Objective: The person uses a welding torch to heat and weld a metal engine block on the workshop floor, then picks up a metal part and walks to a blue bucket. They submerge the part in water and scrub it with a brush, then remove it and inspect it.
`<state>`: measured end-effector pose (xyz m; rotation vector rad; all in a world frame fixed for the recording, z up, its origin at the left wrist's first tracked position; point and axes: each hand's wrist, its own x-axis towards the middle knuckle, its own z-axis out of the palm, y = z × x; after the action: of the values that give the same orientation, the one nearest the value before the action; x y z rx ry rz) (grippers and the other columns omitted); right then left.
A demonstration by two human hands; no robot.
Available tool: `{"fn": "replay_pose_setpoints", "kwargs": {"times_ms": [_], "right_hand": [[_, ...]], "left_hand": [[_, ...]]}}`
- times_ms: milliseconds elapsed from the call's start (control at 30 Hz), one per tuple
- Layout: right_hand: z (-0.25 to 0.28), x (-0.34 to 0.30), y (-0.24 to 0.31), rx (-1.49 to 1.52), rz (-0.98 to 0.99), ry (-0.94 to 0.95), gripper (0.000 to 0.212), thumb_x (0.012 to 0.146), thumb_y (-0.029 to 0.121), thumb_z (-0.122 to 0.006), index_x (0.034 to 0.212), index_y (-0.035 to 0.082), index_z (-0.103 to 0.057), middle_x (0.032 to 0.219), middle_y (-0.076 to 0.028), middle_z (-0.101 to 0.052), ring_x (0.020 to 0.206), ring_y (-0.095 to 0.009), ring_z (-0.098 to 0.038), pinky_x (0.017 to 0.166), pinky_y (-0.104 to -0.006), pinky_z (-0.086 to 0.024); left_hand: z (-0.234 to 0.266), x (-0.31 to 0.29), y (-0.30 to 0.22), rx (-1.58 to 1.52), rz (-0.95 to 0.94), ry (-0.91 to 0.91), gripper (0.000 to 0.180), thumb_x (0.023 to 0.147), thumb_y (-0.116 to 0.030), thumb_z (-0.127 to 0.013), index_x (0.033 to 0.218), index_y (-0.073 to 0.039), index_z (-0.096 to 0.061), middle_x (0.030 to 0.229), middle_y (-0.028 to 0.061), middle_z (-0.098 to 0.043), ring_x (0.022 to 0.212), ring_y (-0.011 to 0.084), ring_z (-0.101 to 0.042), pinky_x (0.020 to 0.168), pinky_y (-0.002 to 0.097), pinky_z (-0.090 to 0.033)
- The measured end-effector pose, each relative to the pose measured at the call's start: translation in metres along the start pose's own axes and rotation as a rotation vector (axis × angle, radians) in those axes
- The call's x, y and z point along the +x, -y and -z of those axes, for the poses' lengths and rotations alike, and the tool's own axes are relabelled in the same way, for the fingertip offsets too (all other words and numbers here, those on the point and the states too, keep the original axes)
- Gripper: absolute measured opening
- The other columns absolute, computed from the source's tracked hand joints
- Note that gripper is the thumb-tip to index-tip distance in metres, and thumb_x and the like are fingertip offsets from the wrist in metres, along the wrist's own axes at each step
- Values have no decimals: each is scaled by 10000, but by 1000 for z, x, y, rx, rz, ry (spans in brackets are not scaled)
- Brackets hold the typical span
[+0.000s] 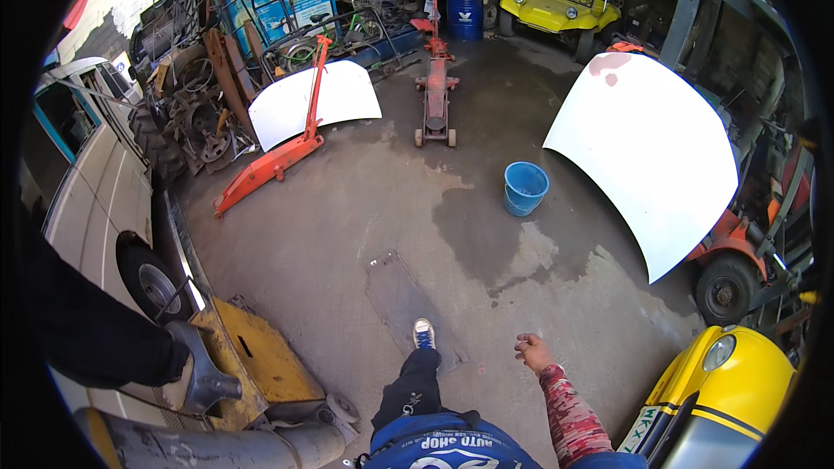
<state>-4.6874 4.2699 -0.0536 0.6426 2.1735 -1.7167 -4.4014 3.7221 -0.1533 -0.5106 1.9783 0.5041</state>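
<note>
My right hand (pixel 533 352) hangs over the concrete floor, its fingers loosely bent and a little apart, with nothing seen in it. A red patterned sleeve covers that forearm. My left hand is out of view. Ahead of me a blue bucket (pixel 526 189) stands on the wet floor. To its right a large white car hood (pixel 647 156), with a reddish-brown patch near its top, leans upright. Farther left, a second white panel (pixel 347 91) stands behind an orange-red floor jack (pixel 269 169). My shoe (pixel 423 333) is on the floor.
A red trolley jack (pixel 436 100), blue drum (pixel 465 13) and yellow open car (pixel 560 9) are at the back. A pale van (pixel 95 174) and yellow machine (pixel 261 365) line the left, beside a dark-clothed limb (pixel 95 330). A yellow vehicle front (pixel 738 373) stands lower right.
</note>
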Motion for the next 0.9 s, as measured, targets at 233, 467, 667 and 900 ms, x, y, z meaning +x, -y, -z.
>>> {"fn": "replay_pose_setpoints", "kwargs": {"times_ms": [233, 467, 667, 900], "right_hand": [[19, 88, 40, -200, -533, 161, 410, 954, 286, -598, 1292, 54, -580, 1091, -147, -679, 796, -250, -702, 618, -398, -546], [73, 108, 56, 87, -805, -108, 351, 968, 266, -567, 1252, 59, -563, 965, -150, -710, 633, -259, -665, 543, -407, -508], [117, 200, 42, 207, -987, -210, 332, 984, 269, -532, 1257, 82, -553, 907, -156, -712, 600, -275, -649, 504, -414, -484], [143, 438, 158, 238, -853, -236, 369, 962, 305, -547, 1271, 103, -549, 974, -131, -681, 647, -266, -656, 514, -406, -502]], "left_hand": [[192, 100, -114, 199, -90, -7, 348, 844, -301, -572, 1042, -76, -750, 1101, 189, -714, 1032, 395, -684, 899, 446, -550], [417, 191, -246, 553, -139, -256, 310, 855, -278, -548, 983, -85, -755, 1024, 196, -721, 974, 401, -693, 846, 453, -563], [551, 256, -394, 64, 196, -454, 363, 808, -254, -558, 988, 1, -742, 1077, 248, -704, 1063, 398, -674, 924, 463, -532], [580, 345, -478, 586, -102, -59, 349, 866, -357, -581, 1041, -104, -745, 1121, 151, -718, 1063, 327, -689, 888, 439, -555]]}}
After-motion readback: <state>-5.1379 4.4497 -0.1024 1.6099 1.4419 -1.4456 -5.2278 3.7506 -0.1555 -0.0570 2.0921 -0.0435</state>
